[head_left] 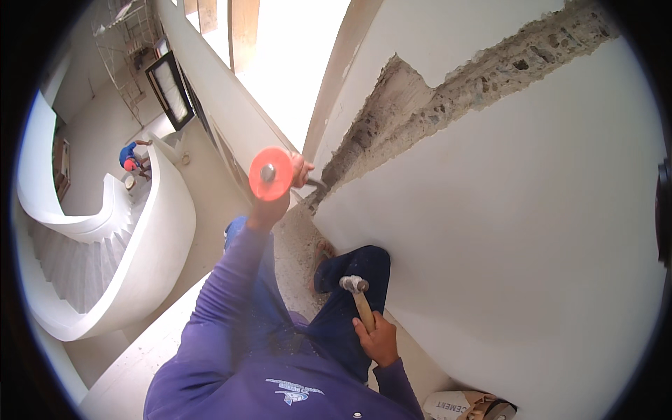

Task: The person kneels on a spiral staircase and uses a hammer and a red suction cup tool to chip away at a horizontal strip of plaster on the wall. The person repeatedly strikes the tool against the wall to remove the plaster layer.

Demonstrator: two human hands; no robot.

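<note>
**Chasing a groove in the wall, partly cut**

Holding chisel (313,183) with orange guard (271,173) in left hand (280,192), grip wrapped round it, tip at the groove's (448,91) lower end. Right hand (378,339) closed on hammer (355,290), held low by the knee. Long rough channel already opened above; smooth wall (504,238) below, uncut.

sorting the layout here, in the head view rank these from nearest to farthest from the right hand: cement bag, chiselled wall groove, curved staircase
1. cement bag, on the floor just right of the right hand
2. chiselled wall groove, up the wall above
3. curved staircase, far left below
</note>
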